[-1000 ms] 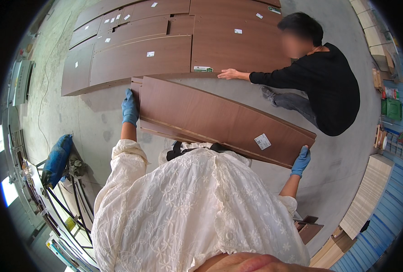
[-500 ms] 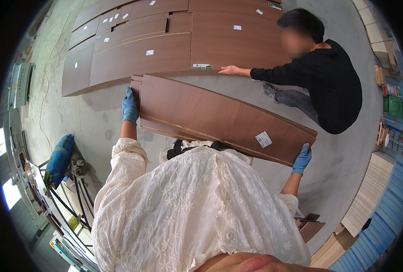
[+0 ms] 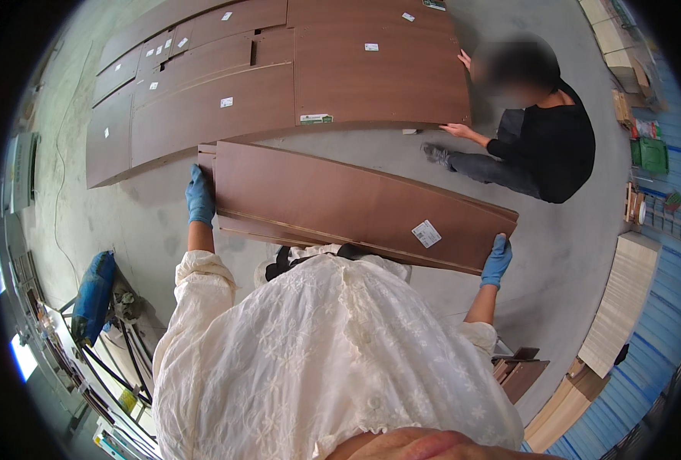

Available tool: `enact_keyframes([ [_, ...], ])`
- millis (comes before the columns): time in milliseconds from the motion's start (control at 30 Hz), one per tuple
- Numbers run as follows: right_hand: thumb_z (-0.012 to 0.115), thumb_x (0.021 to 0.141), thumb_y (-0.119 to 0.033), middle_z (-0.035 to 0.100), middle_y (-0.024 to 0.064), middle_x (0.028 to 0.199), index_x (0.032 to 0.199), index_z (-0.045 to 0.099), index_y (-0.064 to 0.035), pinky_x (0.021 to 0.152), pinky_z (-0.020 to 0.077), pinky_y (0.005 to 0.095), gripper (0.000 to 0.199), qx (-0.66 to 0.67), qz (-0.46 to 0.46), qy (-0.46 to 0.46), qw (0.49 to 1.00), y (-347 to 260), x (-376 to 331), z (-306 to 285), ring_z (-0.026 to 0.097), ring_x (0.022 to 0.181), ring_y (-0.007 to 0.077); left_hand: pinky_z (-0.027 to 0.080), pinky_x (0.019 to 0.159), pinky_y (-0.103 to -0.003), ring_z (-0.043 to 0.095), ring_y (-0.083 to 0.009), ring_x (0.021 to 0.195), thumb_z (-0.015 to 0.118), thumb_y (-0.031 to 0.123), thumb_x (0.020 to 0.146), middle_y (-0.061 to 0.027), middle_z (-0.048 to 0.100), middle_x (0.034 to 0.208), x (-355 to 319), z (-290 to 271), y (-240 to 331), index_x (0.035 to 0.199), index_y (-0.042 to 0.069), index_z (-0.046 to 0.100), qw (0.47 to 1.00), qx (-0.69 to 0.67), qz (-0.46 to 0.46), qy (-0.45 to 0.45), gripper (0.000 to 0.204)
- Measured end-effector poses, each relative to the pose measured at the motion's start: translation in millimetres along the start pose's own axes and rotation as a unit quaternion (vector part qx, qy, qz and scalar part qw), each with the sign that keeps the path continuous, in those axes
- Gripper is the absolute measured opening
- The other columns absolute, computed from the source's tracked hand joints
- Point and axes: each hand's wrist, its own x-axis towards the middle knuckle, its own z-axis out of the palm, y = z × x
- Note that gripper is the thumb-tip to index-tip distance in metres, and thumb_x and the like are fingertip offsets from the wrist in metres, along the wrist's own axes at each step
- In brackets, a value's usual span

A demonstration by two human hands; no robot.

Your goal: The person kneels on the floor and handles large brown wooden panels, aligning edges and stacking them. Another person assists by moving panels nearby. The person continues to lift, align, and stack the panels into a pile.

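A stack of long brown wooden panels (image 3: 333, 199) is held across my front, with a white label on the top panel near its right end. My left hand (image 3: 199, 195), in a blue glove, grips the stack's left end. At the right end, my right hand (image 3: 497, 261), also gloved in blue, is closed on the panels' edge. My thumbs and fingers are partly hidden by the panels. Just beyond lies a low, wide pile of brown panels (image 3: 371, 84) bearing several white labels. A co-worker (image 3: 559, 138) in black crouches at that pile's right end, both hands on its edge.
To my left, a blue sack (image 3: 93, 299) rests by a dark metal frame (image 3: 118, 364). More brown boards (image 3: 524, 376) lie behind my right arm. Pale stacked boards (image 3: 624, 291) and a green bin (image 3: 650, 156) line the right side. Grey concrete floor (image 3: 156, 230) lies between.
The co-worker's hand has shifted right along the pile's front edge, and their other hand now shows at its right end. My view has shifted slightly; I still hold the panels.
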Motion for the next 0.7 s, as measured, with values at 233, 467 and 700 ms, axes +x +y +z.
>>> enact_keyframes([
  [233, 0.066, 0.1, -0.062, 0.072, 0.0122, 0.113, 0.119, 0.068, 0.0064, 0.094, 0.0498, 0.0364, 0.071, -0.008, 0.004, 0.0, 1.0, -3, -7, -2, 0.062, 0.101, 0.0224, 0.052, 0.096, -0.038, 0.065, -0.0244, 0.103, 0.053, 0.074, 0.099, -0.014, 0.073, 0.12, 2, -3, -5, 0.129, -0.011, 0.068, 1.0, 0.002, -0.017, -0.009, 0.09],
  [467, 0.066, 0.1, -0.062, 0.072, 0.0119, 0.113, 0.119, 0.068, 0.0067, 0.094, 0.0497, 0.0368, 0.071, -0.015, 0.006, 0.003, 1.0, -5, -16, -8, 0.062, 0.101, 0.0227, 0.054, 0.095, -0.039, 0.066, -0.0246, 0.102, 0.055, 0.075, 0.098, -0.0136, 0.072, 0.121, 20, -5, -22, 0.129, -0.011, 0.065, 0.999, -0.04, -0.008, -0.032, 0.092],
  [700, 0.066, 0.1, -0.063, 0.073, 0.0126, 0.119, 0.124, 0.069, 0.0067, 0.097, 0.0506, 0.0368, 0.074, -0.014, 0.022, 0.004, 1.0, 7, -13, -12, 0.064, 0.105, 0.0242, 0.052, 0.096, -0.044, 0.067, -0.029, 0.105, 0.05, 0.077, 0.098, -0.0191, 0.075, 0.115, 11, -10, -22, 0.128, -0.014, 0.067, 0.997, 0.07, 0.041, -0.007, 0.097],
])
